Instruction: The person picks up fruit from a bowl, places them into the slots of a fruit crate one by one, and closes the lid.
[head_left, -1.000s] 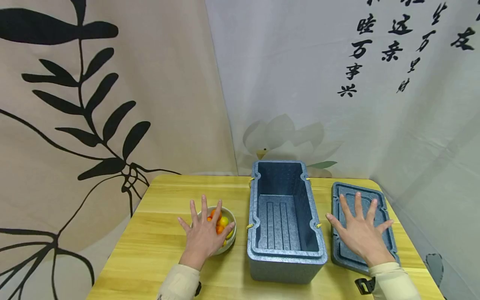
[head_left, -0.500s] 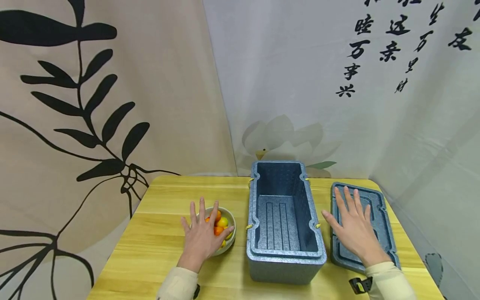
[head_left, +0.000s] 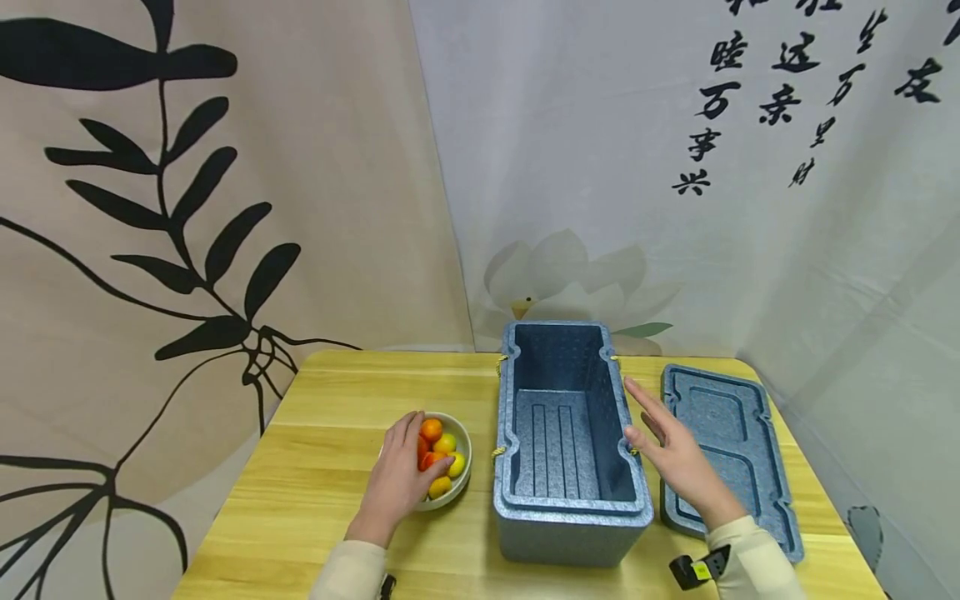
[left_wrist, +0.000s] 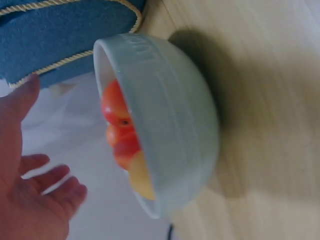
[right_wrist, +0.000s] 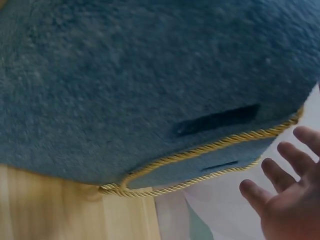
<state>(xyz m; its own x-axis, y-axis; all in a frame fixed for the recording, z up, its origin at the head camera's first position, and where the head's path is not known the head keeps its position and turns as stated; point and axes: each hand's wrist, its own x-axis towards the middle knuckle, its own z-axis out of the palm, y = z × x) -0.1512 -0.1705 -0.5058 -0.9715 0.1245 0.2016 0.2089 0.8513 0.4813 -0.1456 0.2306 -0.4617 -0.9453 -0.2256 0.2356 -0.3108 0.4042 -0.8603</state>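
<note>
A pale green bowl [left_wrist: 175, 115] holds several small round fruits [head_left: 445, 443] in red, orange and yellow. My left hand [head_left: 395, 477] is over the bowl's left side, fingers loosely bent and thumb apart. In the left wrist view that hand [left_wrist: 30, 190] hovers above the fruit with nothing in its grasp. At the right rim of a blue-grey foam box [head_left: 573, 540] is my right hand [head_left: 678, 458], its fingers extended and thumb spread. The right wrist view has the box's yellow rope handle [right_wrist: 210, 146] close to those relaxed fingertips. The box is uncovered, its grooved floor showing.
The box's matching lid [head_left: 738, 446] lies flat on the wooden table [head_left: 300, 500], right of the box. Behind the table hangs a cloth backdrop [head_left: 337, 167] printed with black leaves and writing. A black band [head_left: 699, 568] sits at my right wrist.
My right hand has moved left from over the lid to the box's right rim. The left hand's spread fingers have drawn together and bent above the bowl. Bowl, box and lid stay put.
</note>
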